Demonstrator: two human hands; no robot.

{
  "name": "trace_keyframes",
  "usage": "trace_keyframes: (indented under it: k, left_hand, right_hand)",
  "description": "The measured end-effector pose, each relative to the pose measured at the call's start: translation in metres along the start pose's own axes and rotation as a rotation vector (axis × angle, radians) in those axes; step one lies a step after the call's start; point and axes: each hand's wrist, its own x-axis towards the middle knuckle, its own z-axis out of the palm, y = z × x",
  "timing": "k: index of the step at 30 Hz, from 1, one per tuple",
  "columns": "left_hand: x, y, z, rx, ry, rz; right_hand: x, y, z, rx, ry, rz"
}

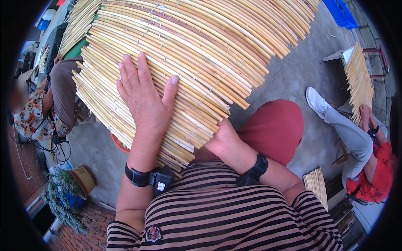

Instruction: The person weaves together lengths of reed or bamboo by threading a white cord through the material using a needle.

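A large mat of pale yellow reed stalks point(197, 54), tied across with rows of thin thread knots, slopes over my lap and fills the upper middle. My left hand point(146, 94) lies flat on its near left part, fingers spread and thumb out to the right. At the mat's near right edge, my right hand point(224, 138) reaches under the stalk ends. Its palm and wrist show, but the mat hides its fingers. Close to my body, several stalks at the near corner point(178, 157) lie unevenly.
To the right a person in red point(372, 171) handles another reed mat point(359, 79). At the left sits a person in a flowered top point(35, 111). A potted plant point(63, 196) stands at the lower left, a stalk bundle point(316, 186) at the lower right. A blue crate point(340, 14) is at the far right.
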Motion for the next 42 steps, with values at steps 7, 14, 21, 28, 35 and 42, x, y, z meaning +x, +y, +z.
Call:
trace_keyframes:
  k: [7,14,21,28,35,42]
  left_hand:
    - [-0.001,-0.002,-0.005,0.065,0.03,0.005]
    - [0.0,-0.002,-0.004,0.007,0.0,-0.006]
    - [0.001,-0.006,-0.003,-0.008,0.007,0.001]
    - [0.003,-0.008,-0.004,-0.08,0.012,0.016]
    - [0.001,-0.011,-0.007,-0.113,0.059,0.024]
    - [-0.047,0.008,-0.064,-0.429,-0.297,0.203]
  right_hand:
    - [0.009,0.005,-0.008,0.003,0.032,-0.003]
    - [0.017,0.001,-0.009,0.035,0.032,-0.006]
    - [0.015,-0.003,0.001,0.04,0.087,0.035]
    - [0.01,-0.004,0.009,-0.076,0.131,0.023]
    - [0.005,-0.005,0.011,-0.076,0.228,0.042]
    - [-0.004,-0.02,0.0,-0.103,0.16,0.036]
